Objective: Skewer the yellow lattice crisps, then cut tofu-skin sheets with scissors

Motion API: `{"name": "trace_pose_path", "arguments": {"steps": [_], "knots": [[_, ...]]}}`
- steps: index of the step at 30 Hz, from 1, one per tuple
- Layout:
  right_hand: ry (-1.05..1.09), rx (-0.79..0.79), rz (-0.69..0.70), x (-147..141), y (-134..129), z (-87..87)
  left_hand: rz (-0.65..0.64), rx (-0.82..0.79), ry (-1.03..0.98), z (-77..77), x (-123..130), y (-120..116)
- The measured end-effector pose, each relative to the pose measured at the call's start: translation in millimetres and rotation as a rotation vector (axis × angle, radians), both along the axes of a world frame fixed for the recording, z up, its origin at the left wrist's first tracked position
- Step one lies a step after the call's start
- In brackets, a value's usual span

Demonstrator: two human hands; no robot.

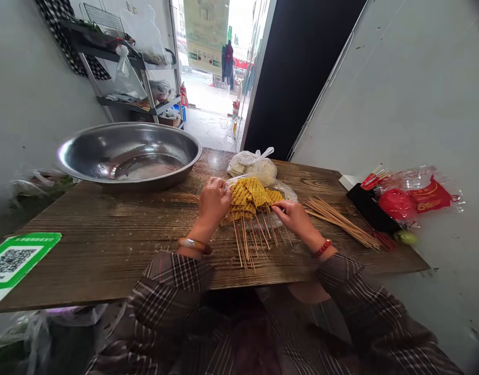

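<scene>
A pile of yellow, ridged food pieces on skewers [252, 195] lies on a clear plastic bag [288, 191], the thin wooden sticks pointing toward me. My left hand [215, 202] is at the pile's left side, its fingers curled closed at the bag's edge. On the right, my right hand [296, 219] is closed in a pinch by the tops of the rightmost sticks; what lies between the fingertips is too small to make out. Behind the pile sits a knotted plastic bag of pale pieces [253, 165]. Loose bamboo skewers [343, 221] lie right of my right hand.
A large steel basin [130, 151] stands at the back left of the wooden table [145, 234]. A green QR code sign [20, 263] lies at the left edge. Red packaged items [415, 200] and a black box [372, 208] are at the right, by the wall. A shelf rack [125, 60] stands beyond.
</scene>
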State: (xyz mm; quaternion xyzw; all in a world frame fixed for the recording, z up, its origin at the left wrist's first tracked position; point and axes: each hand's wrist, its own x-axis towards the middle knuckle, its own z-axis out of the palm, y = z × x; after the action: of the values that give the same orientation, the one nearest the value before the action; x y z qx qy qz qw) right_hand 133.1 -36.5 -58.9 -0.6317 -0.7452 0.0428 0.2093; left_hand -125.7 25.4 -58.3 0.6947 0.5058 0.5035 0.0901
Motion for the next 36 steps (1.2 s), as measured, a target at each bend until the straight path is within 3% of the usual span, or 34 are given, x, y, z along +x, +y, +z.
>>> {"name": "trace_pose_path", "arguments": {"steps": [7,11,16,26,36], "knots": [[0.191,0.079,-0.025,-19,2,-8.1,-0.012,0.008,-0.196,0.3,-4,3],[0.296,0.099,-0.054,-4,-14,-3.9,0.045,0.032,-0.161,0.2,-5,0],[0.43,0.056,-0.134,22,-27,-14.0,0.014,-0.088,-0.216,-2.8,-2,-1],[0.322,0.093,-0.25,36,18,-33.2,-0.145,-0.148,-0.463,-10.2,0,7],[0.015,0.006,-0.219,36,10,-31.2,-0.146,-0.137,-0.446,-8.8,2,5]]}}
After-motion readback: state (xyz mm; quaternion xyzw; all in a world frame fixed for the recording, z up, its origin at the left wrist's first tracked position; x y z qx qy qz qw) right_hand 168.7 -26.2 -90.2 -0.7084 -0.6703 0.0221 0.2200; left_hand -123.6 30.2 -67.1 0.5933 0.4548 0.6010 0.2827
